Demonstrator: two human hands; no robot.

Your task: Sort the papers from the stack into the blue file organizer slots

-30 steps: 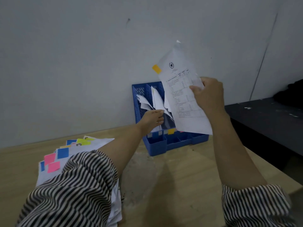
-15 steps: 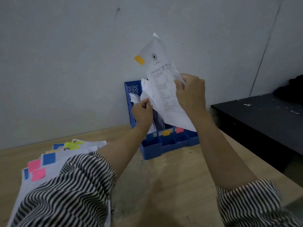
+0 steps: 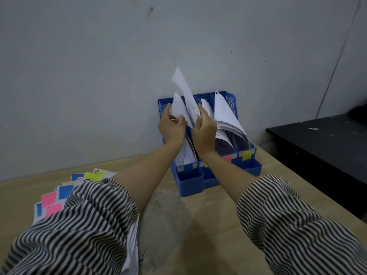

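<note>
**A:** Right hand point(image 3: 204, 130) has its fingers and thumb curled round a white sheet point(image 3: 185, 92), pinching it low down while the top pokes up above the blue file organizer point(image 3: 190, 181). Left hand point(image 3: 171, 127) is curled on the papers already standing in the leftmost slot point(image 3: 176, 108), holding them over to the side.

**B:** And the sheet itself?

**A:** Plain white, bent and seen nearly edge-on, so whatever's printed on it I can't read. Its bottom end sits in the gap between the two hands, over the left slots. Looks like it's in the first slot, but the hands cover that bit, so don't quote me.

**B:** Organizer?

**A:** Blue plastic, upright dividers, backed against the grey wall point(image 3: 99, 76) on the wooden table point(image 3: 168, 225). The right slots hold fanned white pages over something dark. Small coloured tags on the front lip, pink point(image 3: 227, 158) and yellow point(image 3: 246, 155).

**B:** The stack?

**A:** Lower left point(image 3: 59, 192), sheets with pink, blue and yellow sticky notes, mostly hidden under the striped left sleeve point(image 3: 79, 231). A black surface point(image 3: 327, 143) is cut off at the right.
</note>
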